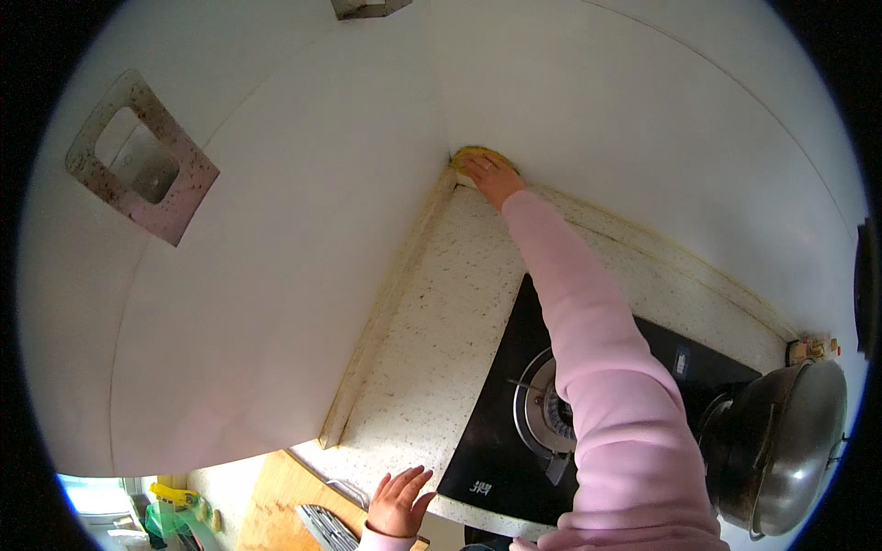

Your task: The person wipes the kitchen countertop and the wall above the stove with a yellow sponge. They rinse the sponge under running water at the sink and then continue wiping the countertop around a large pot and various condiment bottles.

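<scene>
My right hand [490, 178] presses flat on a yellow cloth or sponge [482, 150] in the corner where the two white walls meet the speckled countertop [427, 303]. Its pink sleeve reaches across the black glass gas hob [482, 441] and hides part of the burner [544, 413]. Over the counter's front edge, beside a wooden cutting board [275, 496], my left hand [397, 501] is held with fingers spread and nothing in it. A patterned knife blade [324, 527] lies on the board near that hand.
A large metal pot [778, 448] stands on the hob's right side, small jars [813, 349] behind it. A stained raised ledge [386, 310] runs along the walls. A spotted socket frame [148, 162] is on the left wall. A yellow-topped green spray bottle [169, 510] stands at lower left.
</scene>
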The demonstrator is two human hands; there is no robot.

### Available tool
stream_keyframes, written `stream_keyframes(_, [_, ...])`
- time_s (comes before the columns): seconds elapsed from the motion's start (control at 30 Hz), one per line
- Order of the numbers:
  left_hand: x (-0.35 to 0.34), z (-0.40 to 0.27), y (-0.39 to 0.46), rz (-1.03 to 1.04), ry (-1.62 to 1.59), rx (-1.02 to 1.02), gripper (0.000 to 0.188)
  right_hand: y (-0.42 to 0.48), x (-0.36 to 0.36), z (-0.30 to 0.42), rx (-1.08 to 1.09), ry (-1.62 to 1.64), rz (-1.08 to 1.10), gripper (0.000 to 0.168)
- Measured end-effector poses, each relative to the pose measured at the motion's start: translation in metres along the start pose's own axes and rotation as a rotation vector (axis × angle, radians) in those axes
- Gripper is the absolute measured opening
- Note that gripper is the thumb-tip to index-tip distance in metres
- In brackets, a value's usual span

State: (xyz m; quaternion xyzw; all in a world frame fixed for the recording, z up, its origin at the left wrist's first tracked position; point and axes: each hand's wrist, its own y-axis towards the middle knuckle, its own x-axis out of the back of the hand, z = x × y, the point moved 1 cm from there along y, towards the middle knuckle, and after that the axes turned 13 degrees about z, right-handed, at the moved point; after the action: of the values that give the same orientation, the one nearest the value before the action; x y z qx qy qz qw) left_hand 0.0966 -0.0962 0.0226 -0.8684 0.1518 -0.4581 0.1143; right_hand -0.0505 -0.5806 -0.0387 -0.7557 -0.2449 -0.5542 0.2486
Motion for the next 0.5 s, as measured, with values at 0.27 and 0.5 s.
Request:
stream_keyframes(0.27, [0.002, -0.006, -0.01, -0.008, -0.026, -0.023, 0.029, -0.004, 0.075, 0.045, -0.229, 1.859, -0.591, 0.034])
stream_keyframes(0.5, [0.023, -0.025, -0.012, -0.036, -0.051, -0.073, 0.029, -0.06, 0.15, 0.188, 0.007, 1.492, -1.007, 0.027])
